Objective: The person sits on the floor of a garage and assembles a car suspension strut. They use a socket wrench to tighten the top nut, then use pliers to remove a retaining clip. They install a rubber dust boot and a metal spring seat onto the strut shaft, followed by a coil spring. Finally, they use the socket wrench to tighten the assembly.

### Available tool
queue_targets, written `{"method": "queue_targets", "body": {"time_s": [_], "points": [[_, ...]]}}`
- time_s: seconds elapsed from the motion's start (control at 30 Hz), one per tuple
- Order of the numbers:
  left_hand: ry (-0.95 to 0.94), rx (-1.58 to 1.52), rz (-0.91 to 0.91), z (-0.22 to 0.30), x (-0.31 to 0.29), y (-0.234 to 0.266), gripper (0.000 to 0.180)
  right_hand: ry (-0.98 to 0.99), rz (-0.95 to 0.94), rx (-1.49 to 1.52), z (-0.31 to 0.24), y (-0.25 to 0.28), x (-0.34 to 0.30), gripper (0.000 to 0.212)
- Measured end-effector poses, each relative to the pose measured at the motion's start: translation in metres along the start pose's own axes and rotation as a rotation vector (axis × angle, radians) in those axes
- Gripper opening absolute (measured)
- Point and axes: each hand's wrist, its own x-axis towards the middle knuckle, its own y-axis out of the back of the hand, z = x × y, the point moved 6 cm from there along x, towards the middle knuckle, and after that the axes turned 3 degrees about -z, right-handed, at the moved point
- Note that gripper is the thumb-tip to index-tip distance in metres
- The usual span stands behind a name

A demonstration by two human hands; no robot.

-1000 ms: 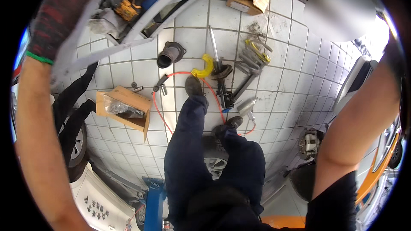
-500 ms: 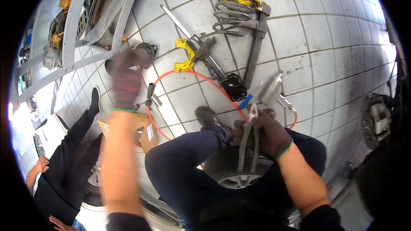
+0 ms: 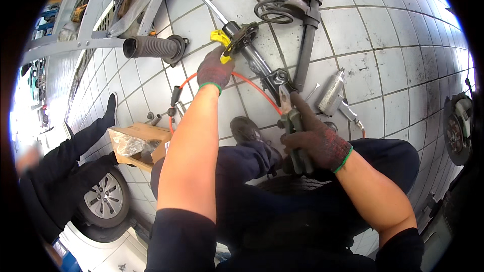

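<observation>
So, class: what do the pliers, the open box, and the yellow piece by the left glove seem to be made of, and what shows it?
Pliers: probably steel; the grey tip has a dull metallic sheen.
Open box: cardboard, judging by its matte brown sides and folded flap.
Yellow piece: smooth, bright colour; painted metal or plastic, the look leaves it open.

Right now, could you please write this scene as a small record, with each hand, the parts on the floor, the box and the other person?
Left hand: gloved, at the yellow piece; how firmly it grips is unclear
Right hand: gloved, holding pliers
Shock absorber: slanted on the tiled floor, rod toward upper left
Spring: to the right of the rod
Ribbed tube: on its side, left of the rod
Silver tool: right of the pliers
Cardboard box: open, clear plastic inside
Other person: at left, dark clothes
</observation>
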Motion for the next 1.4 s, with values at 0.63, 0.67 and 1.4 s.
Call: {"method": "queue_targets", "body": {"time_s": [0.63,0.67,1.4], "points": [[-0.075,-0.158,0.09,-0.01,0.028,-0.013,0.057,-0.1,0.161,-0.181,0.029,0.002,0.042,0.07],[-0.075,-0.176,0.079,-0.009,0.027,-0.012,0.057,-0.102,0.222,-0.272,0.03,0.005,0.042,0.063],[-0.072,-0.324,0.006,-0.017,0.043,-0.018,0.048,0.041,0.411,-1.428,-0.054,0.024,0.189,0.04]]}}
